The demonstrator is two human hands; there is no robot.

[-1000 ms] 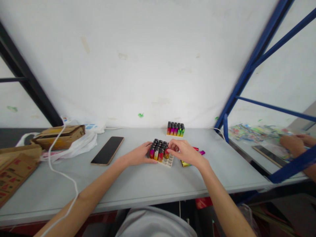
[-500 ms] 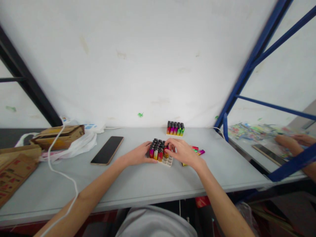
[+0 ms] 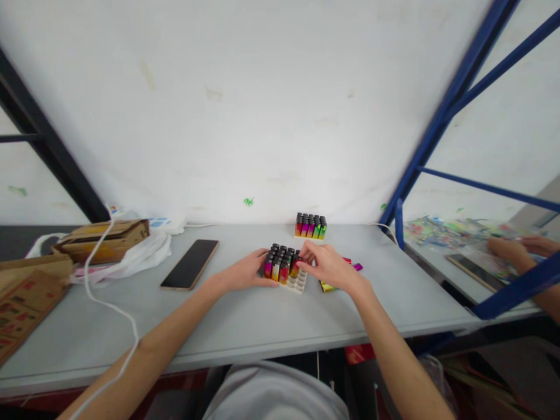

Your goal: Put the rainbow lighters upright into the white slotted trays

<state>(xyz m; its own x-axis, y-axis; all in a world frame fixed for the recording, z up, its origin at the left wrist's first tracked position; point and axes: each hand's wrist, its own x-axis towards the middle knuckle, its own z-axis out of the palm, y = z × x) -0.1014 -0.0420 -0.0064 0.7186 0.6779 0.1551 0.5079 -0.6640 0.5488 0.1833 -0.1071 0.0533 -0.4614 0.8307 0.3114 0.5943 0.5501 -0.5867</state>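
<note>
Several lighters [image 3: 275,270] with black tops and shiny red, yellow and purple bodies stand upright in a white tray [image 3: 298,284] with round holes. Bare holes show at the tray's near right corner. My left hand [image 3: 249,272] is wrapped round the left side of this group, thumb along the front and fingers behind. At the right side, my right hand [image 3: 324,263] has thumb and fingers pinched at a red-and-yellow lighter [image 3: 294,268] standing in the tray. Its fingertips partly cover that lighter. Loose lighters [image 3: 328,286] lie beside and partly under my right hand.
A second block of upright lighters [image 3: 310,226] stands near the wall. On the left lie a phone [image 3: 191,264], a white plastic bag [image 3: 140,256], cardboard boxes [image 3: 105,240] and a white cable [image 3: 111,309]. A blue metal frame [image 3: 415,166] rises at the right, another person's hands [image 3: 514,254] beyond it.
My right hand has shifted slightly right and up, and the red-and-yellow lighter under its fingers shows more. My left hand stays on the tray's left side.
</note>
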